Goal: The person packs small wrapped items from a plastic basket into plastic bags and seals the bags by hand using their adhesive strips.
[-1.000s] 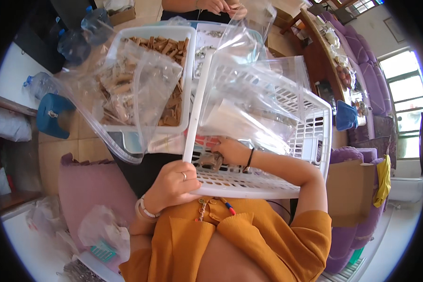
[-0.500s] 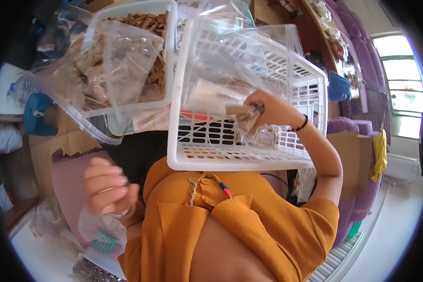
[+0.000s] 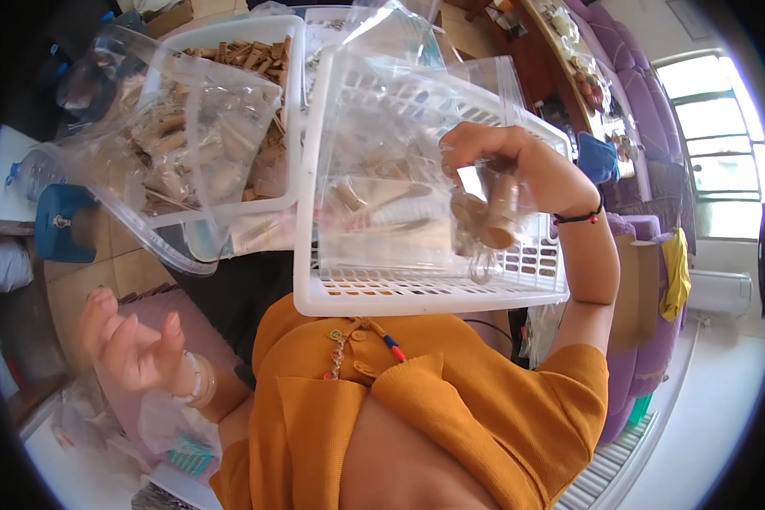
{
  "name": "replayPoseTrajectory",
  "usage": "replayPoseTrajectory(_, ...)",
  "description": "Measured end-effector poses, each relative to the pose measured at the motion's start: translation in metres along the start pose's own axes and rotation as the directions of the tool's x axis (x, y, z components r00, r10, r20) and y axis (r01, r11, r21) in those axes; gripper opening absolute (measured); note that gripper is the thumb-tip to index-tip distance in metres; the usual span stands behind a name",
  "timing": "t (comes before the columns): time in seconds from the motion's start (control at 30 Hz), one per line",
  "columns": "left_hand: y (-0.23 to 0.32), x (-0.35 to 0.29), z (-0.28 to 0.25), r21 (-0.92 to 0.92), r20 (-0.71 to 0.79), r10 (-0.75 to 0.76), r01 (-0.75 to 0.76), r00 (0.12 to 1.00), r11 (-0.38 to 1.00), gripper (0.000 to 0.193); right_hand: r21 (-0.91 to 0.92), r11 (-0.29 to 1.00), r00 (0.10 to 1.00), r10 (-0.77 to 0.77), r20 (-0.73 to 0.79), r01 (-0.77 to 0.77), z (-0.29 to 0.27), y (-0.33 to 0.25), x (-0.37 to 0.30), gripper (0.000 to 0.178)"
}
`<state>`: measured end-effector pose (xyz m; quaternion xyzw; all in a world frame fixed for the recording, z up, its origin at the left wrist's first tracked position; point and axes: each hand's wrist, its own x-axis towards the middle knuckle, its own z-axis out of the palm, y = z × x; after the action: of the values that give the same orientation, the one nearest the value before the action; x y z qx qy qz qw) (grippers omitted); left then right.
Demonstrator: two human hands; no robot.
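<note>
My right hand (image 3: 518, 161) is closed on small clear packets with brown rolled pieces (image 3: 495, 223) in them, above the right part of a white slatted plastic basket (image 3: 425, 301). Beside it in the basket lies a large clear plastic bag (image 3: 391, 242), with more brown pieces and pale packets showing through. How far that bag is filled I cannot tell. My left hand (image 3: 136, 348) is held up at the lower left, palm up, fingers apart, with nothing in it.
Left of the basket stands a white bin (image 3: 296, 110) of small brown pieces, with clear packets in a plastic bag (image 3: 229, 127) across it. A blue container (image 3: 62, 223) is farther left. An open cardboard box (image 3: 636, 293) stands at right, by a purple sofa (image 3: 654, 102).
My right hand has risen and come nearer with the packets. The large clear bag now spreads over more of the basket. My left hand has moved left and down and opened.
</note>
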<state>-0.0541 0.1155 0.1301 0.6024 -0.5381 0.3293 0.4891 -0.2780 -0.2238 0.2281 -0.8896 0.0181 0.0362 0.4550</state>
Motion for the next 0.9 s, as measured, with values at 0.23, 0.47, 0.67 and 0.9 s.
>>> replayPoseTrajectory(0.23, 0.006, 0.034, 0.019, 0.283, 0.228, -0.290, 0.222, 0.929, 0.933, 0.061, 0.290, 0.928, 0.971, -0.237, -0.021, 0.233, -0.019, -0.044, 0.067, 0.053)
replayPoseTrajectory(0.47, -0.030, 0.042, 0.022, 0.428, 0.250, -0.210, 0.087, 0.945, 0.900, 0.027, 0.044, 0.897, 0.897, -0.442, 0.018, 0.441, 0.001, -0.103, 0.193, 0.045)
replayPoseTrajectory(0.67, -0.025, 0.051, 0.017, 0.456, 0.100, -0.147, 0.086, 0.984, 0.886, 0.020, -0.186, 0.949, 0.966, -0.257, 0.018, 0.256, 0.032, -0.105, 0.251, 0.043)
replayPoseTrajectory(0.9, -0.025, 0.017, 0.017, 0.531, -0.131, -0.136, 0.186, 0.982, 0.827, 0.023, 0.006, 0.999, 0.989, -0.047, 0.143, 0.047, 0.064, -0.108, 0.275, 0.041)
